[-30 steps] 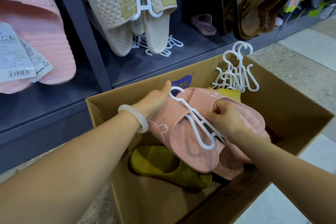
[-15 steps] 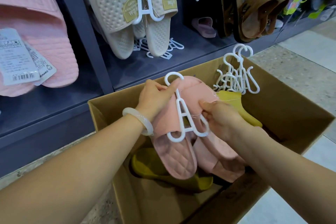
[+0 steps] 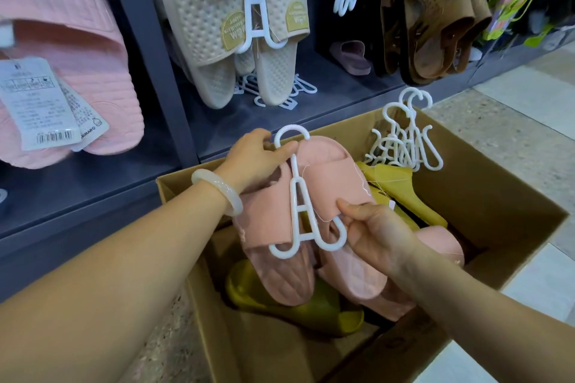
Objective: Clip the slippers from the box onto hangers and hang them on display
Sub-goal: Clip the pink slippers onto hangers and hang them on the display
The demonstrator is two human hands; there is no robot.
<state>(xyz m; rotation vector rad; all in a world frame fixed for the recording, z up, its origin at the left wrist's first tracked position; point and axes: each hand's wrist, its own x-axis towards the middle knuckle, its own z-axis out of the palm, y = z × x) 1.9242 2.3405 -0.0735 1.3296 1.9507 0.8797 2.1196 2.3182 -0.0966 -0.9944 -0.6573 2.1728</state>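
Now the pink slipper pair (image 3: 298, 227) hangs upright at frame centre, above the cardboard box (image 3: 485, 214). A second ago it lay tilted across the box with the white hanger (image 3: 298, 196) running diagonally; since then the pair has swung until the hanger's hook points to the top of the frame and both toes point down. The left hand (image 3: 255, 155) pinches the hanger just below its hook, where the heels meet. The right hand (image 3: 376, 233) grasps the right slipper's strap edge beside the hanger's lower right loop. Both grips are therefore clenched on the load, neither released. Judged from this pose, both hanger loops sit through the straps, so clipping appears finished and lifting to a display peg is the likely next step.

Counts, as far as visible:
- pink slippers on the hanger: two; at least one more pink slipper (image 3: 441, 246) lies behind the right wrist in the box.
- yellow slippers (image 3: 289, 308) in the box: at least two, one at lower centre and one at right centre.
- spare hangers (image 3: 407, 143) on the far box rim: a bunch, too tangled to count.
- hung pairs on the display: one beige pair (image 3: 224, 28) at upper centre, one pink pair (image 3: 77, 65) at upper left, brown sandals (image 3: 435, 15) at upper right.
- a bracelet (image 3: 217, 190) on the left wrist: one.
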